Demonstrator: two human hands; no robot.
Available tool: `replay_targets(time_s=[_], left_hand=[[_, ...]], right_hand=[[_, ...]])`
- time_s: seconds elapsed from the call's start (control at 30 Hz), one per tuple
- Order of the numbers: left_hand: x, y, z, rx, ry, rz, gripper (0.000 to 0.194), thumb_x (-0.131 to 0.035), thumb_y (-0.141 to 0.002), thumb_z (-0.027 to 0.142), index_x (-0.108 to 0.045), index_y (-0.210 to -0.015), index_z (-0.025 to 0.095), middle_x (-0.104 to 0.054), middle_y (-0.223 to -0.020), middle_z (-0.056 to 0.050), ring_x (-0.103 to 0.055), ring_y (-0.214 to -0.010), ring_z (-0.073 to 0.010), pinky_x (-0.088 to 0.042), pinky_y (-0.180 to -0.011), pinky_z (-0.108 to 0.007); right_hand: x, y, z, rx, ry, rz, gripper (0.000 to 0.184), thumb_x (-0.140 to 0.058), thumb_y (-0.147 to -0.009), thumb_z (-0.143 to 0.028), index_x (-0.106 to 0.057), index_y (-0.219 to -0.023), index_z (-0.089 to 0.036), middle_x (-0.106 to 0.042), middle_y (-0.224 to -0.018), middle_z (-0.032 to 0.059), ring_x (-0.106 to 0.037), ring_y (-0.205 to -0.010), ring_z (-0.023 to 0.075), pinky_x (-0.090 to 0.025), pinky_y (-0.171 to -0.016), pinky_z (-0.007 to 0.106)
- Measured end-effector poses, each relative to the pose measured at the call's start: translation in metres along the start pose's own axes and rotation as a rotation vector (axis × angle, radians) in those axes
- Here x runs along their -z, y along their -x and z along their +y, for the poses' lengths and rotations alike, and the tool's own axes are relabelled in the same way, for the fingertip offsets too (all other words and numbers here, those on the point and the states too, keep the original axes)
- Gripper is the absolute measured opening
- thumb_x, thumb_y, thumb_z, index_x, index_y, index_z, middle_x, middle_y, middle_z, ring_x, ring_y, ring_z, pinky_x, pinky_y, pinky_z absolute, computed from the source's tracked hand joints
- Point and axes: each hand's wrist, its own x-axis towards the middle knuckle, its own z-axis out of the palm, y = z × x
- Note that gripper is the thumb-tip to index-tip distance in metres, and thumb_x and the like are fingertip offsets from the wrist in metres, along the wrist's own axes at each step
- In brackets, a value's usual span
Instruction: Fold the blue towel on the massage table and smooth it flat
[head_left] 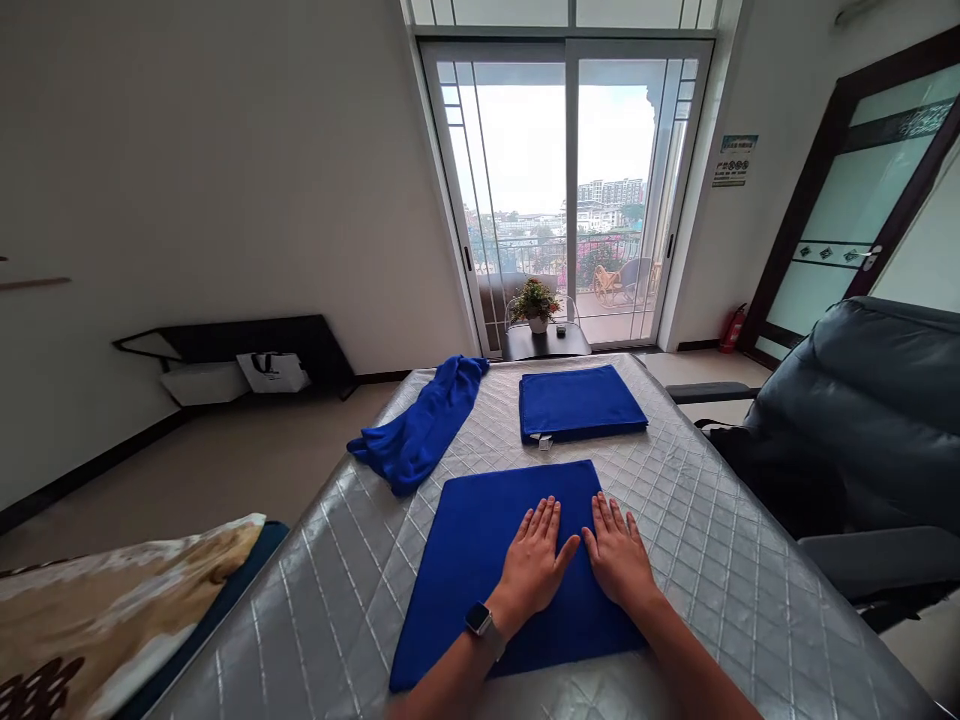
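The left grip (531,560) and right grip (619,552) are being held open and slightly apart, palms down, clamped on nothing, while a folded blue towel (465,590) is being pressed flat beneath them on a quilted silver mattress (720,560). The towel is judged soft, light and limp, best taken by its edges. A second folded towel (581,405) and a crumpled towel (420,425) are lying beyond it.

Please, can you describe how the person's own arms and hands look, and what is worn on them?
The left hand and right hand are bare, with no gloves or visible rings. The left forearm and right forearm show no sleeves. The left wrist carries a smartwatch with a dark rectangular case and a grey band; no watch shows on the right arm.
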Motion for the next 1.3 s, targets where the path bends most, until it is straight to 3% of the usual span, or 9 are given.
replay_targets(time_s=[0.27, 0.4, 0.63, 0.83, 1.13, 1.3], left_hand=[[0.016, 0.071, -0.091, 0.274, -0.091, -0.029, 0.074, -0.026, -0.103, 0.063, -0.027, -0.162, 0.018, -0.031, -0.167, -0.010, -0.030, -0.154, -0.0272, -0.030, -0.126, -0.050], [0.020, 0.100, -0.117, 0.349, -0.106, 0.006, 0.079, -0.026, -0.102, 0.066, -0.025, -0.162, 0.014, -0.029, -0.168, -0.012, -0.029, -0.155, -0.0278, -0.029, -0.126, -0.049], [0.022, 0.104, -0.111, 0.415, -0.075, 0.018, 0.080, -0.025, -0.101, 0.067, -0.027, -0.162, 0.016, -0.030, -0.168, -0.011, -0.029, -0.155, -0.0285, -0.029, -0.126, -0.050], [0.029, 0.106, -0.106, 0.387, -0.057, 0.051, 0.080, -0.023, -0.102, 0.065, -0.029, -0.161, 0.011, -0.033, -0.166, -0.016, -0.030, -0.154, -0.0296, -0.031, -0.125, -0.051], [0.027, 0.112, -0.110, 0.427, -0.071, 0.056, 0.085, -0.019, -0.102, 0.067, -0.034, -0.158, 0.005, -0.032, -0.166, -0.020, -0.032, -0.154, -0.0303, -0.033, -0.124, -0.049], [0.025, 0.114, -0.117, 0.407, -0.085, 0.066, 0.084, -0.021, -0.102, 0.067, -0.030, -0.160, 0.007, -0.033, -0.165, -0.020, -0.033, -0.153, -0.0309, -0.034, -0.123, -0.051]], right_hand=[[-0.014, -0.002, 0.004, 0.000, 0.033, 0.034, 0.066, -0.018, -0.105, -0.042, -0.015, -0.165, -0.014, -0.007, -0.171, 0.0014, -0.007, -0.159, 0.0216, -0.005, -0.128, 0.045], [-0.018, -0.003, 0.007, -0.002, 0.058, 0.049, 0.066, -0.020, -0.105, -0.042, -0.016, -0.165, -0.014, -0.009, -0.171, 0.0019, -0.007, -0.159, 0.0216, -0.005, -0.128, 0.046], [-0.021, -0.002, 0.011, 0.017, 0.125, 0.048, 0.067, -0.020, -0.104, -0.041, -0.017, -0.164, -0.013, -0.010, -0.171, 0.0027, -0.009, -0.159, 0.0214, -0.007, -0.128, 0.046], [-0.011, 0.001, 0.016, 0.040, 0.091, 0.019, 0.067, -0.021, -0.104, -0.042, -0.019, -0.164, -0.012, -0.014, -0.171, 0.0050, -0.010, -0.158, 0.0214, -0.011, -0.128, 0.045], [-0.011, 0.061, 0.026, 0.077, 0.034, 0.004, 0.068, -0.017, -0.106, -0.049, -0.023, -0.163, -0.013, -0.017, -0.171, 0.0062, -0.013, -0.158, 0.0224, -0.018, -0.128, 0.046], [-0.019, 0.074, 0.019, 0.064, 0.049, 0.061, 0.065, -0.019, -0.106, -0.044, -0.024, -0.163, -0.012, -0.021, -0.169, 0.0071, -0.015, -0.158, 0.0218, -0.018, -0.128, 0.047]])
